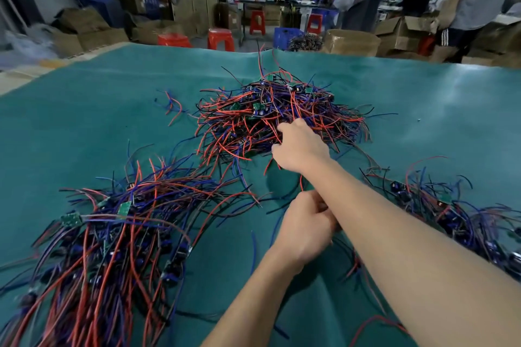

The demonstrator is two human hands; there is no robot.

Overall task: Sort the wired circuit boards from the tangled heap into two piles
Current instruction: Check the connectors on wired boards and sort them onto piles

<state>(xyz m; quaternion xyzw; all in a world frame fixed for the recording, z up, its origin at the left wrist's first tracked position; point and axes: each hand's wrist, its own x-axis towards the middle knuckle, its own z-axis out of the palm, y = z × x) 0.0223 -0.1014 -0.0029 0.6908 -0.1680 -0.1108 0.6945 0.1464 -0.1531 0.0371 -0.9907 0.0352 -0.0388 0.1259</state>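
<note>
Head view is showing a left pile (112, 234) lying at eight o'clock, wires combed one way, likely for neat stacking. At six, the left hand (304, 229) is curling around wires, probably steadying them. The right hand (300, 146) is reaching into the heap (253, 118) at twelve; its fingers are hidden. A right pile (462, 214) is sitting at four.
</note>
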